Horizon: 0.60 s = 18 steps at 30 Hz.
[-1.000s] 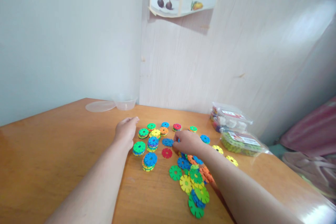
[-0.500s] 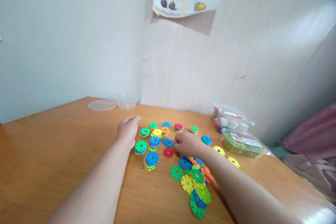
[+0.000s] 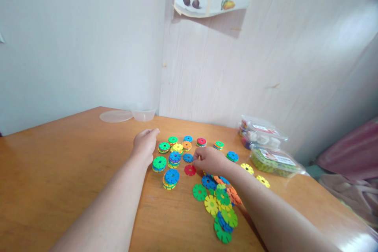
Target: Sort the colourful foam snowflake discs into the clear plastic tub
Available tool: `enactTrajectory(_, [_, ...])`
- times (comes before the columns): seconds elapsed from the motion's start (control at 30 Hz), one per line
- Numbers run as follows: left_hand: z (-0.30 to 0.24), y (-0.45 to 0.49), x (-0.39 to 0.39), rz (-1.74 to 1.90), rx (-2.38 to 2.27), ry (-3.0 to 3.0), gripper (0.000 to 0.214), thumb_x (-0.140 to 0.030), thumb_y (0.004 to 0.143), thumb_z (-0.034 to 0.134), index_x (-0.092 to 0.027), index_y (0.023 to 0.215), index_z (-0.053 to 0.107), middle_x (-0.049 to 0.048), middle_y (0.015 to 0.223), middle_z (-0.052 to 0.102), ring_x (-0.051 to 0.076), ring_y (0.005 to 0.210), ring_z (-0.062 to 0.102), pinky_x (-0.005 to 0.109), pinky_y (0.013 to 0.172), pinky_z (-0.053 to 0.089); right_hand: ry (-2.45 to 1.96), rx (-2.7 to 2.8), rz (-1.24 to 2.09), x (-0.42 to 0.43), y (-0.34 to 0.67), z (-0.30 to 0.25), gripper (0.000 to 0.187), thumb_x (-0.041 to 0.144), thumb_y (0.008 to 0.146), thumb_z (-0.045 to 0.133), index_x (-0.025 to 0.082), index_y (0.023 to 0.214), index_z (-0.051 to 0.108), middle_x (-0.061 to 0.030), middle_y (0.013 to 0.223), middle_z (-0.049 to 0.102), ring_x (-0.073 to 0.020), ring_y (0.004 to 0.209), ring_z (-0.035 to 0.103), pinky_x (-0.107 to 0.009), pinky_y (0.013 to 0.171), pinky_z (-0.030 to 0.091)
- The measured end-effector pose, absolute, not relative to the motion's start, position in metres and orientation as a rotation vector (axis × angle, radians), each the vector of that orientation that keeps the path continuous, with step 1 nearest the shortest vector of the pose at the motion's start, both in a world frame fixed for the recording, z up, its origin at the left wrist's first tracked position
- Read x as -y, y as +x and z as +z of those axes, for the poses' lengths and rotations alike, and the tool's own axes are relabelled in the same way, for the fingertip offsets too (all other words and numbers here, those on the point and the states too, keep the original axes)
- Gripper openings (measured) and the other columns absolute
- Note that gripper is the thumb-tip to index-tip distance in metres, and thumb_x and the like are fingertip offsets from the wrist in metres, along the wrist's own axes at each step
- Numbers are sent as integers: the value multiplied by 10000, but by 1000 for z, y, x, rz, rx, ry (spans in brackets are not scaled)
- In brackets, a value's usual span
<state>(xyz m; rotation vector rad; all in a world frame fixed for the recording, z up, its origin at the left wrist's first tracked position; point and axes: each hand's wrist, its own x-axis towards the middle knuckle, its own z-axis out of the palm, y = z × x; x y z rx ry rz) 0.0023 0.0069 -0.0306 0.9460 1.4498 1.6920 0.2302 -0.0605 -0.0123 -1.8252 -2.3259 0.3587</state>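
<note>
My right hand [image 3: 211,158] is closed, its curled fingertips at the right edge of a blue notched plastic disc [image 3: 188,158] lying on the table. Just below the fingers is a single red disc [image 3: 190,170]. My left hand [image 3: 144,145] rests on its side at the left of the stacked discs, fingers stretched forward and holding nothing visible. Closest to it are a green-topped stack [image 3: 163,147] and another green-topped stack [image 3: 159,163]. A blue-topped stack [image 3: 171,177] stands nearer me. Under and beside my right forearm spreads a loose pile of mixed discs [image 3: 221,197].
Further small stacks stand behind, one red-topped [image 3: 201,141]. Two yellow discs [image 3: 247,169] lie right of my right arm. Clear food boxes [image 3: 277,159] sit at the right. A clear bowl [image 3: 143,115] and round lid [image 3: 116,116] are by the wall.
My right hand has shifted slightly left. Two overlapping blue discs by its fingertips now show as one. My left hand has stayed in place; the view has tilted a little.
</note>
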Motion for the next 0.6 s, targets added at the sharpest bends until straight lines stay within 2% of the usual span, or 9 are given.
enactTrajectory(0.1, [-30, 3, -6, 1683, -1460, 941, 220, -352, 602, 668, -152, 696, 663, 21, 709, 652, 178, 745, 572, 289, 659, 388, -1769, 2452, 442, 65, 229, -10, 293, 514, 726, 665, 243, 832, 624, 23, 750, 686, -146, 661, 583, -238, 518, 304])
enactTrajectory(0.17, [-30, 3, -7, 1681, -1463, 937, 215, -344, 599, 671, -151, 695, 665, 19, 706, 648, 178, 749, 573, 288, 662, 390, -1761, 2490, 432, 68, 227, -9, 365, 564, 684, 692, 247, 845, 608, 28, 769, 685, -147, 663, 578, -242, 516, 294])
enactTrajectory(0.4, [-34, 1, -9, 1703, -1436, 953, 208, -348, 608, 669, -154, 683, 663, 5, 667, 624, 166, 705, 554, 282, 639, 379, -1751, 2451, 484, 70, 221, -16, 285, 480, 700, 683, 240, 832, 602, 35, 746, 669, -137, 633, 567, -239, 498, 292])
enactTrajectory(0.53, [-32, 1, -8, 1701, -1443, 944, 204, -336, 602, 669, -152, 692, 669, 11, 685, 639, 171, 721, 568, 289, 668, 397, -1689, 2413, 533, 62, 230, -16, 335, 495, 714, 694, 243, 929, 641, 24, 775, 672, -134, 640, 571, -232, 516, 313])
enactTrajectory(0.6, [-30, 2, -7, 1698, -1446, 936, 202, -330, 601, 669, -152, 695, 669, 17, 700, 649, 175, 734, 577, 292, 674, 400, -1705, 2324, 457, 54, 242, -11, 291, 423, 753, 669, 235, 975, 654, 12, 786, 668, -133, 656, 573, -228, 533, 322])
